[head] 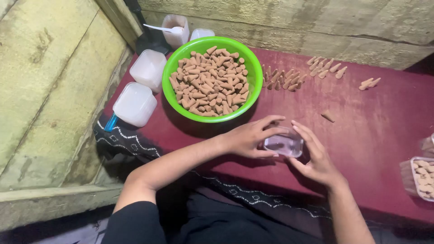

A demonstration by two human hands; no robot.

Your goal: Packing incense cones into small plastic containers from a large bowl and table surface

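Both hands, left hand (pixel 247 138) and right hand (pixel 316 158), fingers curled gripping clear box (pixel 284 145) beside green bowl (pixel 174 68).

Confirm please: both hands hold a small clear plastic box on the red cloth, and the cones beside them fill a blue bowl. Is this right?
Not quite. The head view shows the bowl is green, not blue. The rest holds: left hand and right hand hold the small clear box on the red cloth.
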